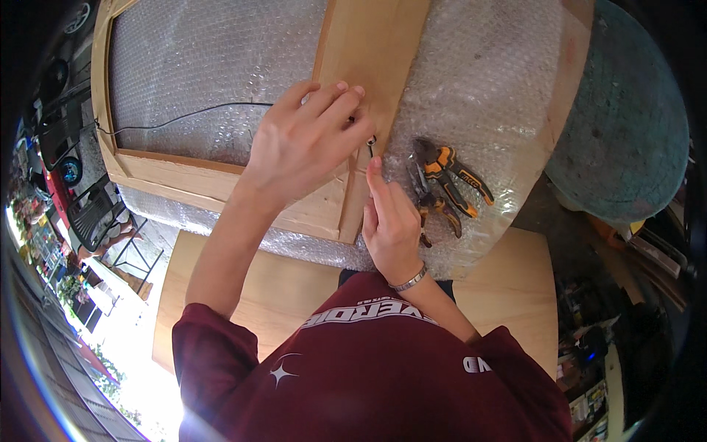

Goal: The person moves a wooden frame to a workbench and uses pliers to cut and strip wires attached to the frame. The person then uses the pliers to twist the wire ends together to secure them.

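A thin black wire (199, 112) runs from the left rail of a wooden frame (213, 166) across bubble wrap and passes under my left hand (305, 140). That hand is closed over the frame's wide rail, its fingers bent round the wire; the palm side is hidden. Beside its fingertips sits a small shiny metal ring (371, 140). My right hand (394, 225) is closed, with the index fingertip at a short dark wire end below the ring. Right of it lie pliers with orange and black handles (462, 188) and a second, smaller pair of pliers (446, 215).
Bubble wrap (493, 96) lies under the frame and tools. A pale wooden board or bench (508, 295) extends nearer my body. At the right stands a round greenish tabletop (618, 118). A dark chair (92, 214) is off to the left.
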Tool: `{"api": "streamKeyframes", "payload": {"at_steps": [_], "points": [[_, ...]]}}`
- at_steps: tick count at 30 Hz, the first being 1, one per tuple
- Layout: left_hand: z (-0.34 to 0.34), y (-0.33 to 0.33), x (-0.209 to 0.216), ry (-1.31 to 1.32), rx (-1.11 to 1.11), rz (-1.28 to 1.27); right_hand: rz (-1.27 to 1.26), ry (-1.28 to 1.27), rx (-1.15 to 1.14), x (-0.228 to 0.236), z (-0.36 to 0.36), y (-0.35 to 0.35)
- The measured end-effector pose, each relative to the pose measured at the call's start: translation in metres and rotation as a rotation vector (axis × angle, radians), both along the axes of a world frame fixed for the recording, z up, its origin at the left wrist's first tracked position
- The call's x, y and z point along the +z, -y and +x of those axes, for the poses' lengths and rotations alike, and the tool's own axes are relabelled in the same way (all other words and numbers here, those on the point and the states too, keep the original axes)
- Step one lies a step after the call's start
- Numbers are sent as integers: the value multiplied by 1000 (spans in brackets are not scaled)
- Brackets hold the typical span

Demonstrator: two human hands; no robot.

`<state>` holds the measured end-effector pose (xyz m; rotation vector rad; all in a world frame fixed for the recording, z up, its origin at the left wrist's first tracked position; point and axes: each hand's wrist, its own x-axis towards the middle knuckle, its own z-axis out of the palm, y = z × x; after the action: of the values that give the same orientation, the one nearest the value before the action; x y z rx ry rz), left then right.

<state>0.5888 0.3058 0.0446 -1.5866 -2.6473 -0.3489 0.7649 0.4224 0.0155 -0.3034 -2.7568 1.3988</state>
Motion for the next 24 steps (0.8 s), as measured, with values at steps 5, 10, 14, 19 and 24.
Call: {"api": "streamKeyframes", "payload": {"at_steps": [5, 10, 14, 19, 24], "points": [[-6, -1, 14, 128, 7, -45, -200, 2, -173, 5, -10, 1], [-1, 4, 11, 290, 88, 59, -118, -55, -153, -4, -10, -5], [4, 3, 10, 269, 99, 5, -81, 48, -125, 1, -11, -9], [7, -2, 9, 138, 51, -72, -186, 82, -292, 8, -24, -8], [12, -3, 5, 1, 27, -116, -162, 158, -295, 13, -24, -9]]}}
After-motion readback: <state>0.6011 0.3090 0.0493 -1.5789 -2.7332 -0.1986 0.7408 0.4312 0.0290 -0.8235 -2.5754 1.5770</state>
